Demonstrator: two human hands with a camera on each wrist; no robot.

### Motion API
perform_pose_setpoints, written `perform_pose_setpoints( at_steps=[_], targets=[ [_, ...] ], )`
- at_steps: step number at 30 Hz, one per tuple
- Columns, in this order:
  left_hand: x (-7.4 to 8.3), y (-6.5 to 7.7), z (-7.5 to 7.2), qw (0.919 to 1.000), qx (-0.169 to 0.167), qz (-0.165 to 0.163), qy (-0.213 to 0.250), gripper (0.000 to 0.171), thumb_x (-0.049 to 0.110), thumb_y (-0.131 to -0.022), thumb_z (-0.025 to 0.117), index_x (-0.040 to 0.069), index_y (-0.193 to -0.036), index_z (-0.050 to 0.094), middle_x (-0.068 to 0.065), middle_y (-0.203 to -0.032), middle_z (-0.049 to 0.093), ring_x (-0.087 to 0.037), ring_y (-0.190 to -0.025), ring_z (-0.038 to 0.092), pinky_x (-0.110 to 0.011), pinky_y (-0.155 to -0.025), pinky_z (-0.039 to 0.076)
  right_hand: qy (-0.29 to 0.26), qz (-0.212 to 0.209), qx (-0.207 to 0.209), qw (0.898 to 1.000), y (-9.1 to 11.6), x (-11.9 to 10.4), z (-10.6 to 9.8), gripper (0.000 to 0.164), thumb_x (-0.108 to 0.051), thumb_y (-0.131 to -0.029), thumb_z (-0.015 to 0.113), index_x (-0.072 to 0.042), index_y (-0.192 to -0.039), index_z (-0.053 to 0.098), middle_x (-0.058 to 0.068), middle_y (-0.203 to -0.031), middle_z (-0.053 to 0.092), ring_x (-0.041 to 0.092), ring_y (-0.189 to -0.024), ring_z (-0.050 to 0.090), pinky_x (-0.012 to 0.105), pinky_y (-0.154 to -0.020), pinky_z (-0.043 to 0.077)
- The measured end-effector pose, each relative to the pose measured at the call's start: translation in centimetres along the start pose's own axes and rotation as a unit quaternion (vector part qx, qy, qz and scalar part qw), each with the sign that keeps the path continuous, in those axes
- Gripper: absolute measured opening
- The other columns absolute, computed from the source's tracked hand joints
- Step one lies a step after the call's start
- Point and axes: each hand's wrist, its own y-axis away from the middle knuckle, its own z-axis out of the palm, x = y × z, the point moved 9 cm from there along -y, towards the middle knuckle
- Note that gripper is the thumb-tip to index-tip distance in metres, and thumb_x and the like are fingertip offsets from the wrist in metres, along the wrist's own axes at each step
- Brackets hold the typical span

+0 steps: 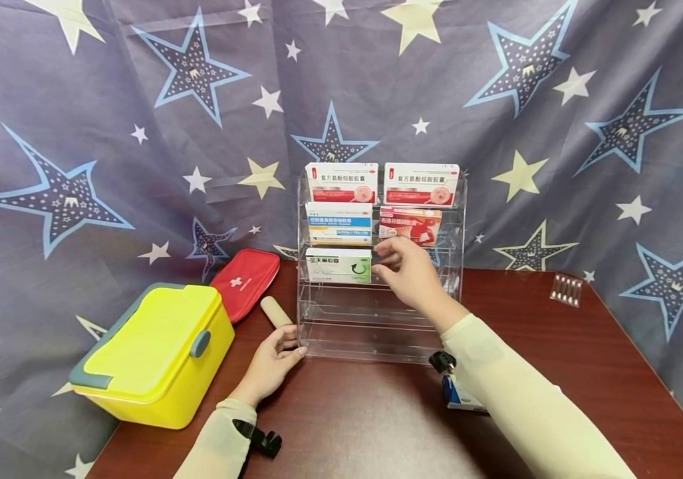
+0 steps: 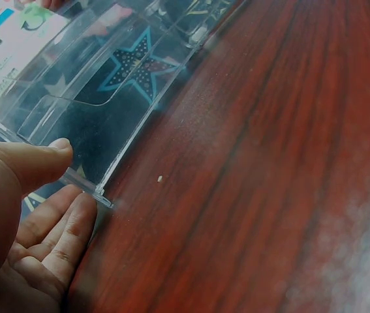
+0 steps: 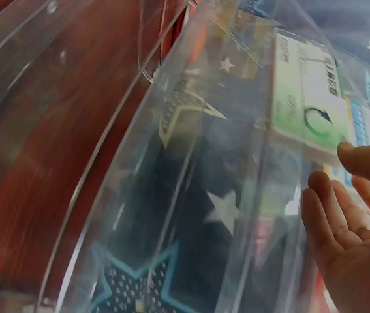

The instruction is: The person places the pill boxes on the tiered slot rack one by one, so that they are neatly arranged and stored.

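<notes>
A clear acrylic display rack with stepped tiers stands on the table. My left hand holds its lower left corner, thumb in front and fingers behind the side edge. On the third tier sits a green and white medicine box. Beside its right end is my right hand, the thumb right at the box's corner and the fingers apart from the thumb with nothing between them. Just above that hand stands a red medicine box, next to a blue and white box.
Two red and white boxes fill the top tier. A yellow lidded case, a red first-aid pouch and a beige cylinder lie left. Right are a blue box, partly behind the sleeve, and a small ampoule pack.
</notes>
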Motion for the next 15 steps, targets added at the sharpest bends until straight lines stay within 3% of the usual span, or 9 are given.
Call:
perform_pose_setpoints(
  at_steps=[5, 8, 11, 15],
  targets=[
    [0.2, 0.0, -0.1, 0.9999, 0.003, 0.007, -0.009, 0.047, 0.004, -0.095, 0.078, -0.002, -0.138, 0.058, -0.021, -0.13, 0.066, -0.034, -0.118, 0.063, -0.022, -0.091, 0.054, -0.004, -0.036, -0.009, 0.999, 3.4, 1.0, -3.9, 0.036, -0.012, -0.086, 0.089, -0.007, -0.117, 0.072, 0.007, -0.113, 0.07, 0.024, -0.098, 0.074, 0.041, -0.087, 0.06],
    [0.2, 0.1, -0.1, 0.9999, 0.005, 0.003, -0.009, 0.048, 0.004, -0.095, 0.078, -0.001, -0.138, 0.058, -0.02, -0.13, 0.066, -0.034, -0.118, 0.063, -0.023, -0.092, 0.055, 0.008, -0.051, -0.002, 0.999, 6.7, 2.7, -7.1, 0.038, -0.01, -0.084, 0.09, -0.01, -0.117, 0.073, 0.006, -0.112, 0.072, 0.024, -0.097, 0.072, 0.032, -0.087, 0.058],
    [0.0, 0.1, -0.2, 0.9999, 0.006, -0.01, -0.007, 0.047, 0.005, -0.094, 0.079, 0.001, -0.137, 0.059, -0.018, -0.129, 0.067, -0.033, -0.119, 0.063, -0.024, -0.093, 0.055, 0.011, -0.074, 0.04, 0.996, 10.6, 4.2, -11.0, 0.039, 0.001, -0.078, 0.091, -0.011, -0.112, 0.075, 0.005, -0.104, 0.073, 0.02, -0.089, 0.07, 0.023, -0.081, 0.055],
    [0.1, 0.0, -0.2, 1.0, 0.003, -0.007, -0.003, 0.047, 0.006, -0.095, 0.079, 0.0, -0.137, 0.059, -0.019, -0.13, 0.067, -0.034, -0.12, 0.063, -0.024, -0.094, 0.054, 0.005, -0.044, 0.065, 0.997, 15.3, 6.1, -15.8, 0.042, 0.012, -0.074, 0.089, -0.01, -0.108, 0.075, 0.003, -0.095, 0.073, 0.011, -0.083, 0.068, 0.016, -0.076, 0.053]
  ],
)
